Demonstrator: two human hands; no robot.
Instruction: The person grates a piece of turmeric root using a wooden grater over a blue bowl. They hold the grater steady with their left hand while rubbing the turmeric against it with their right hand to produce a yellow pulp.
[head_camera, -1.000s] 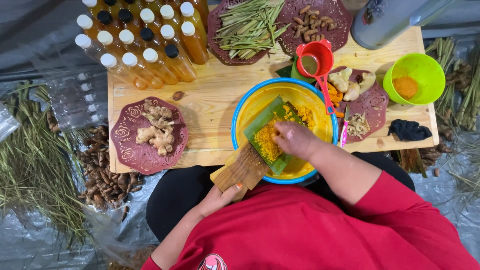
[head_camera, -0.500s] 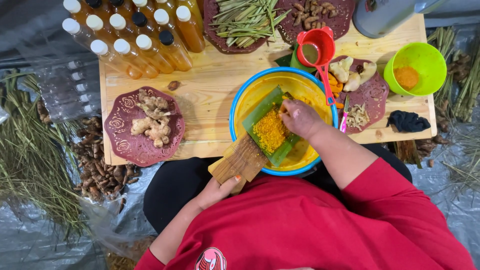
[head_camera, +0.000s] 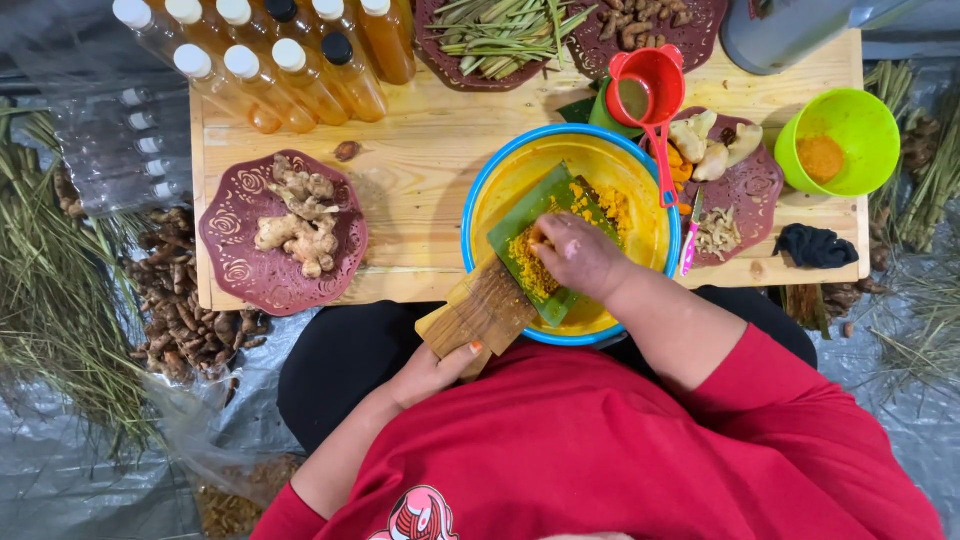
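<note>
My left hand (head_camera: 432, 370) grips the near end of a wooden grater board (head_camera: 485, 312) that leans into a yellow bowl with a blue rim (head_camera: 500, 180). A green banana leaf (head_camera: 520, 222) covers the board, and orange grated pulp (head_camera: 530, 268) lies on it. My right hand (head_camera: 580, 255) is closed and presses a small root piece against the leaf-covered board; the piece is mostly hidden under my fingers. More orange pulp sits in the bowl beyond my hand.
A maroon plate of ginger roots (head_camera: 295, 215) lies left on the wooden table (head_camera: 420, 150). Capped bottles of amber liquid (head_camera: 270, 60) stand behind. A red scoop (head_camera: 650, 95), a plate of roots (head_camera: 740, 185), a green bowl of orange powder (head_camera: 835, 150) and a dark cloth (head_camera: 815, 245) are right.
My right hand has slid back and forth along the leaf-covered board. The view has shifted slightly; my left hand keeps its hold on the board's end.
</note>
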